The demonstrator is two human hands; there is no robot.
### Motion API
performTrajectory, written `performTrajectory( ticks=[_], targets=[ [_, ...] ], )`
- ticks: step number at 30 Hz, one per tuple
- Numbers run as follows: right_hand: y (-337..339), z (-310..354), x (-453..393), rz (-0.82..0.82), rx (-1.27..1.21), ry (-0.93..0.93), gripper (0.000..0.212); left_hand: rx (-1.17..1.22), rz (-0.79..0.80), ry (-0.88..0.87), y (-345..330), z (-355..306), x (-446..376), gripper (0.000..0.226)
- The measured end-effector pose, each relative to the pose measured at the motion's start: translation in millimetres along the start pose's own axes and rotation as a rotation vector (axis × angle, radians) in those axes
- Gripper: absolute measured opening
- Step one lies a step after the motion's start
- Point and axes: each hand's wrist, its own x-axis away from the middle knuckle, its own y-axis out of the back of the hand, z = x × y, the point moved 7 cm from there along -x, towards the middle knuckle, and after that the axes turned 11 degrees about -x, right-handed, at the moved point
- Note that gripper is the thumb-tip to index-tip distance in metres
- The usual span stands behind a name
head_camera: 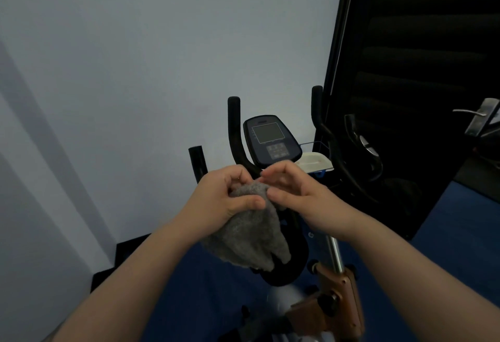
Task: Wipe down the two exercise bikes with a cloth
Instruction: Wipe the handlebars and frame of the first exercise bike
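Both hands meet over the exercise bike (273, 141): the left hand (227, 201) grips a grey cloth (251, 236) with curled fingers and thumb, while the right hand (295, 193) pinches the cloth's upper edge. Cloth hangs in front of the black handlebars (234, 130); the console (270, 138) stands just beyond, against a pale wall (135, 71).

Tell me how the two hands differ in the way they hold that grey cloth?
The left hand grips the grey cloth in a bunch, thumb laid across its top; the right hand only pinches its upper edge. The cloth hangs down below the left hand, while the right hand sits beside it. Both hands are bare and meet in front of the bike's console.
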Motion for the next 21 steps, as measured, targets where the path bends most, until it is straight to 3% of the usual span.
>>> performTrajectory(
  ticks=[3, 9, 14, 18, 21],
  targets=[
    [-5, -1, -3, 0.024, 0.113, -0.023, 0.015, 0.013, 0.013, 0.0, 0, 0, 0, 0.037],
    [33, 15, 3, -0.214, 0.075, 0.014, 0.018, -0.03, 0.191, 0.094, 0, 18, 5, 0.047],
    [48, 21, 7, -0.268, 0.344, 0.029, 0.014, -0.149, 0.3, 0.05, -13, 21, 7, 0.05],
    [47, 17, 10, -0.209, 0.595, -0.018, 0.026, -0.246, 0.254, 0.033, -14, 24, 4, 0.043],
    [52, 14, 12, -0.244, 0.563, -0.007, 0.031, -0.167, 0.152, 0.09, -8, 26, -2, 0.043]
  ],
)
